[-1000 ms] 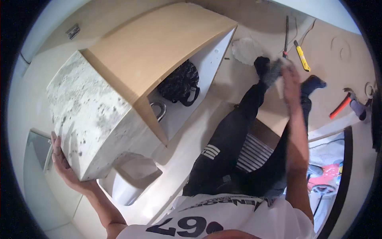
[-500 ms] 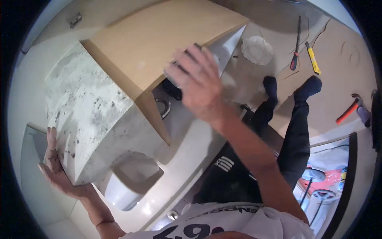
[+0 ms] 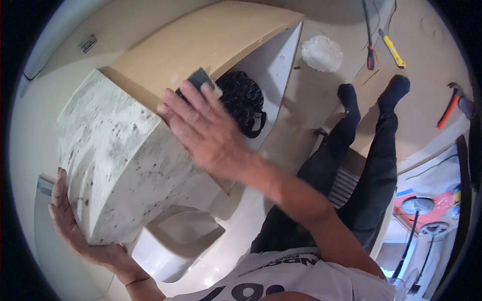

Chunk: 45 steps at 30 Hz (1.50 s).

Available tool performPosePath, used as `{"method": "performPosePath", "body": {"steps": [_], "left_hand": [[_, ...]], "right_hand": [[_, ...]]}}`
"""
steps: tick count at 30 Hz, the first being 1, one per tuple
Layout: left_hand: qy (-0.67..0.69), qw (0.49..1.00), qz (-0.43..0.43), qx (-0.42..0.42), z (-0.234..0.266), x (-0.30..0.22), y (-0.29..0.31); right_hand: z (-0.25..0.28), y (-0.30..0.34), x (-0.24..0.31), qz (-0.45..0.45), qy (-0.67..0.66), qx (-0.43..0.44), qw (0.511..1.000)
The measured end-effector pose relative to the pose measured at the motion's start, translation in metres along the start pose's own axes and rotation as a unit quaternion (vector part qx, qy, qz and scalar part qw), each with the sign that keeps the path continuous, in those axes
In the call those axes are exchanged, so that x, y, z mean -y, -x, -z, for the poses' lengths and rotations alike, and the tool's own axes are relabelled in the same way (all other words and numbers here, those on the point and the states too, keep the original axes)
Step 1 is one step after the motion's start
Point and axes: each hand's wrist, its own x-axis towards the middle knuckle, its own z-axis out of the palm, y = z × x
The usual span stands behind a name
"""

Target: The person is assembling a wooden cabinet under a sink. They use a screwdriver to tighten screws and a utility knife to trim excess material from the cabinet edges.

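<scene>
My right hand (image 3: 208, 133) holds a small dark block that looks like a sanding block (image 3: 200, 79), pressed at the front edge of the tan cabinet panel (image 3: 201, 37), close to its joint with the stone-patterned counter (image 3: 115, 135). Part of the block is hidden under my fingers. At the counter's left end, my left hand (image 3: 75, 220) rests with palm and outstretched fingers against the side. A black woven basket or bag (image 3: 243, 98) with a handle shows inside the cabinet's open front, just beyond my right hand.
A white basin-like fixture (image 3: 173, 246) sits below the counter. On the floor lie crumpled white material (image 3: 322, 53), a long file-like tool (image 3: 370, 50), a yellow utility knife (image 3: 392, 49) and a red-handled hammer (image 3: 450, 105). My legs stretch across the floor.
My right hand has moved left and nearer along the panel edge toward the counter joint, uncovering the black basket or bag. The view has shifted slightly; my left hand stays at the counter's end.
</scene>
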Motion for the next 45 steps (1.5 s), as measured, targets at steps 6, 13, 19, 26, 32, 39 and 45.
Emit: {"method": "performPosePath", "body": {"steps": [6,13,19,26,32,39,45], "left_hand": [[-0.043,0.998,-0.054,0.014,0.009,0.0,0.006],[-0.082,0.995,-0.041,0.035,0.007,-0.002,0.008],[0.083,0.996,0.025,0.004,0.008,-0.004,0.004],[-0.054,0.997,-0.033,0.045,0.016,0.002,0.0],[-0.003,1.0,0.001,-0.014,0.001,-0.011,0.008],[-0.044,0.998,-0.012,0.031,0.003,-0.007,0.007],[-0.008,1.0,0.018,0.008,0.003,-0.015,0.008]], "right_hand": [[0.023,0.005,-0.133,-0.162,0.13,-0.069,0.976],[-0.007,0.018,-0.045,0.004,0.022,-0.016,1.0],[0.032,0.001,-0.166,-0.21,0.084,-0.065,0.972],[0.011,0.015,-0.04,0.058,0.011,0.023,0.998],[0.014,0.005,-0.123,-0.165,0.051,-0.103,0.98],[0.015,0.012,-0.072,0.001,0.084,-0.012,0.996],[0.038,-0.002,-0.089,-0.194,0.059,0.035,0.979]]}}
